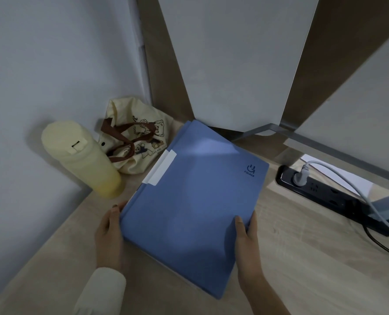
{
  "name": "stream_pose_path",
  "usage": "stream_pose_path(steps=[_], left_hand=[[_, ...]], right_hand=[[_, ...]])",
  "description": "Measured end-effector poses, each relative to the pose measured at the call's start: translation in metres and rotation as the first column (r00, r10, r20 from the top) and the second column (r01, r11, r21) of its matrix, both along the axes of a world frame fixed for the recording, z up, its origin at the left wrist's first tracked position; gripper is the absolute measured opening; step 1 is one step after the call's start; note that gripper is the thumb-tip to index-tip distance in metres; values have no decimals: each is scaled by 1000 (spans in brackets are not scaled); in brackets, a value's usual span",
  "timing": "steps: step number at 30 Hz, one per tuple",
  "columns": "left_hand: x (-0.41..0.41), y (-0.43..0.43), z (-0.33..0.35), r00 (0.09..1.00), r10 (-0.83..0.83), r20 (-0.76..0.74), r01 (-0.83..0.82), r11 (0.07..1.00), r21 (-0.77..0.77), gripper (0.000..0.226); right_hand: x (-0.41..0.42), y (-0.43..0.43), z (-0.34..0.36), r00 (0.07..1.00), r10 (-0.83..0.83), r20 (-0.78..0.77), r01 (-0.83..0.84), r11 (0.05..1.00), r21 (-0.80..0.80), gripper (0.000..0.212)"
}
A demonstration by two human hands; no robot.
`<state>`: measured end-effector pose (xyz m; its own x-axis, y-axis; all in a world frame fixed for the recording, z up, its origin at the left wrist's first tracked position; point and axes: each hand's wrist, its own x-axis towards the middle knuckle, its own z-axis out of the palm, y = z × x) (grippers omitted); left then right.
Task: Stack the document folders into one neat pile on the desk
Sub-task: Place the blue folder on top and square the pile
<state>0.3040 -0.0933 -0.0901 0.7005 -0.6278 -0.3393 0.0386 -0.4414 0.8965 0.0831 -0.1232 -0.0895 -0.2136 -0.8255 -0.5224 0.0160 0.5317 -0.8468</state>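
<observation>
A pile of blue document folders (193,194) lies flat on the pale wood bench (302,258), turned at an angle, with both hands clasped on its near end. The left hand (109,237) holds the near left corner, fingertips curled against the edge, and the right hand (248,244) holds the near right corner with its thumb lying on the top cover; each grip is closed on the pile, one at either side. The top folder carries a white label tab (163,167) on its left edge and a small dark logo near its far right corner. Thin pale edges of lower folders show beneath the top cover along the near side. Just left of the pile stands a pale yellow bottle (82,158), and behind that a cream tote bag (139,139) with brown handles and a bear print slumps in the corner, touching or nearly touching the pile's left edge. To the right, well apart, a black power strip (330,196) holds a white plug and cable. A grey monitor stand foot (257,130) sits just beyond the pile's far corner. The left wrist wears a cream sleeve (100,292); the right forearm is bare.
</observation>
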Motion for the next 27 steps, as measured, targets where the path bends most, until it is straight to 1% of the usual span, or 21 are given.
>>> stream_pose_path(steps=[2,4,6,8,11,17,19,24,27], left_hand=[[4,-2,12,983,-65,172,64,998,9,32],[0,-10,23,919,-241,313,235,970,59,34],[-4,-21,26,837,-430,338,398,903,161,43],[-5,-31,27,797,-516,315,459,856,239,49],[-4,-34,26,822,-505,266,462,862,208,48],[5,-36,14,828,-500,255,476,866,154,44],[6,-37,12,825,-498,265,477,867,146,42],[5,-37,13,815,-490,310,470,871,142,41],[6,-38,13,814,-492,309,473,870,138,41]], right_hand=[[0,1,3,1000,2,-5,-2,1000,-2,59],[0,3,4,1000,14,-23,-14,1000,-14,61],[1,3,6,999,33,-37,-34,999,-24,63],[3,2,6,998,44,-54,-46,999,-25,64],[5,2,6,994,58,-96,-64,996,-57,66],[16,3,4,962,148,-231,-161,986,-41,71],[15,2,5,963,151,-224,-164,986,-38,71],[13,4,11,988,70,-134,-78,995,-59,71],[12,5,10,989,78,-122,-86,995,-57,71]])
